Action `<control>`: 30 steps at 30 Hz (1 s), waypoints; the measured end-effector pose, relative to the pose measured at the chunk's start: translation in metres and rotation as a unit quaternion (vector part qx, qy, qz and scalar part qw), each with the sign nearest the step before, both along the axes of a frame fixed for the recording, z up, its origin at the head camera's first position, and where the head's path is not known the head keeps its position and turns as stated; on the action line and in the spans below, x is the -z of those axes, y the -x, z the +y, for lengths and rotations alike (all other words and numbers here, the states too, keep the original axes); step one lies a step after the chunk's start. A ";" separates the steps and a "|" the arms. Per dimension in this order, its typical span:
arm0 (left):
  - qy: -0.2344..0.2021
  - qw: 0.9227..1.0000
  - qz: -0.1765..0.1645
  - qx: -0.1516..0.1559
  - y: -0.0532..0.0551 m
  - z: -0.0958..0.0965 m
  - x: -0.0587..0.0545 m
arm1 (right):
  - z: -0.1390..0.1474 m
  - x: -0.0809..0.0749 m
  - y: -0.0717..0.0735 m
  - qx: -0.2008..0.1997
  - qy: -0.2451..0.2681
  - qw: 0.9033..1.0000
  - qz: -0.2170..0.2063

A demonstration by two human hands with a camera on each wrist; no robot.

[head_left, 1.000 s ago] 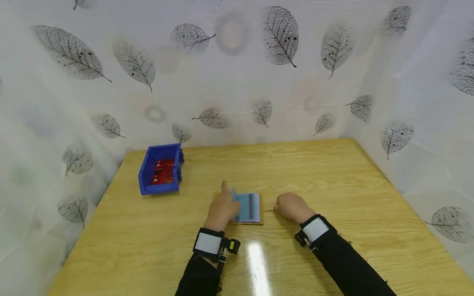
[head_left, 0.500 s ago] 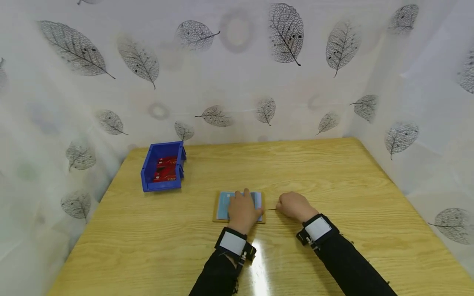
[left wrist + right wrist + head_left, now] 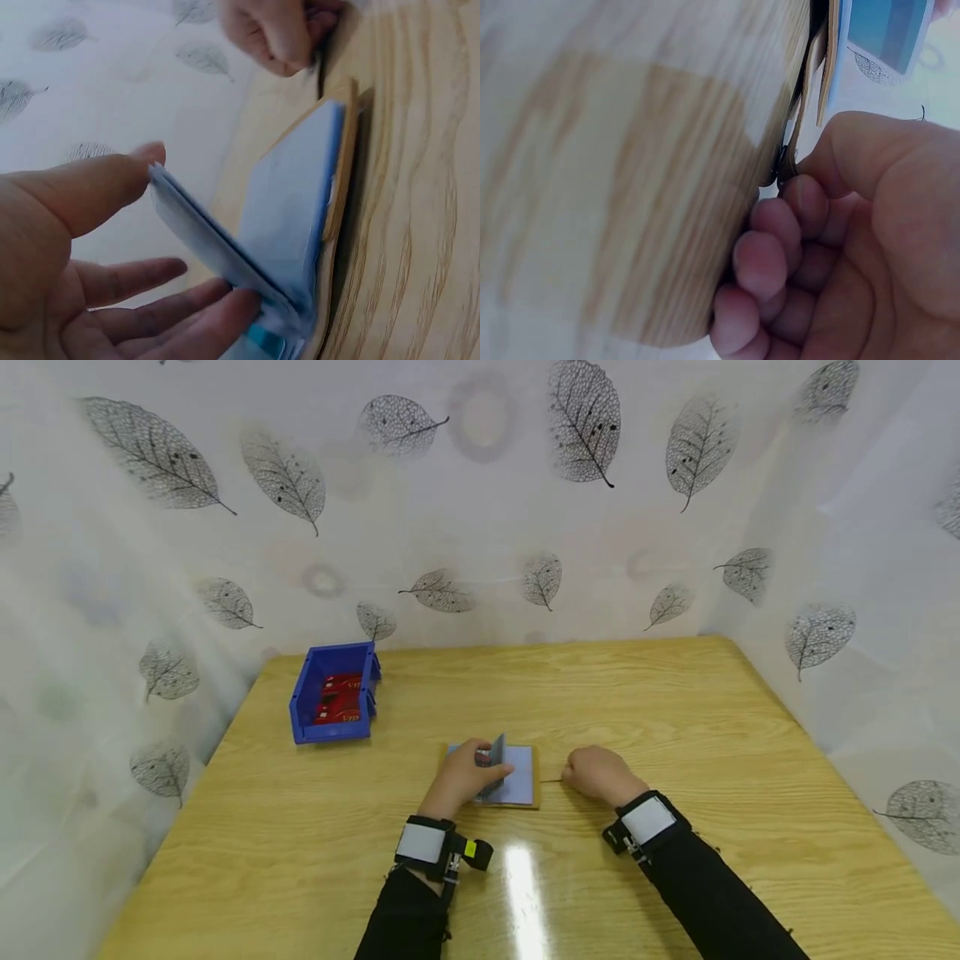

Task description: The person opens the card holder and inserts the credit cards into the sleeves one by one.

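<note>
A tan card holder (image 3: 536, 781) lies spread on the table, with clear sleeve pages and bluish cards inside. My left hand (image 3: 463, 774) holds a few of the sleeve pages (image 3: 214, 236) upright between thumb and fingers, partway over. Beneath them a pale blue page (image 3: 289, 169) lies flat on the cover's right side. To the right of the holder, my right hand (image 3: 600, 774) is curled low at the table and pinches the end of its thin strap (image 3: 804, 112). The strap's tip is hidden in the fingers.
A blue plastic bin (image 3: 333, 735) holding several red cards (image 3: 341, 700) stands at the back left of the wooden table (image 3: 637, 693). A white leaf-print curtain (image 3: 480, 527) encloses the back and sides.
My left hand first withdraws from a page, then presses flat on the blue card, and now lifts sleeve pages leftward, uncovering the pale page. My right hand keeps its hold on the strap.
</note>
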State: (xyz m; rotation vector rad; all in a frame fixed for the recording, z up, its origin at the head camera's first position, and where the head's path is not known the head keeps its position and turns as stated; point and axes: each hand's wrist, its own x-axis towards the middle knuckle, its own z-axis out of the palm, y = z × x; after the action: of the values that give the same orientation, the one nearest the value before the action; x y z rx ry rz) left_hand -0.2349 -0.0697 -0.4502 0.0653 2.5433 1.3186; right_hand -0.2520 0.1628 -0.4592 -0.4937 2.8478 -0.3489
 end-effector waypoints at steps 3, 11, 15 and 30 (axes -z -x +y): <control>-0.013 1.000 -0.005 0.006 0.001 -0.006 0.002 | 0.000 -0.001 0.001 0.000 -0.002 1.000 -0.001; -0.040 0.999 -0.013 -0.015 0.000 -0.020 0.000 | -0.003 0.002 0.005 0.006 0.004 1.000 -0.012; 0.090 0.990 0.082 -0.072 -0.003 -0.024 0.002 | -0.002 0.003 0.004 0.005 0.006 1.000 -0.017; 0.304 0.937 0.172 -0.026 -0.006 0.053 0.019 | 0.001 0.004 0.005 -0.005 0.008 1.000 -0.004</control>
State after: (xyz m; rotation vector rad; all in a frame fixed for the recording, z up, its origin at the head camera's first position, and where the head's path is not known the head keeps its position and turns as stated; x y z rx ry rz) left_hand -0.2287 -0.0170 -0.4688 0.1116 3.1538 0.5109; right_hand -0.2566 0.1637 -0.4633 -0.5085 2.8361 -0.3722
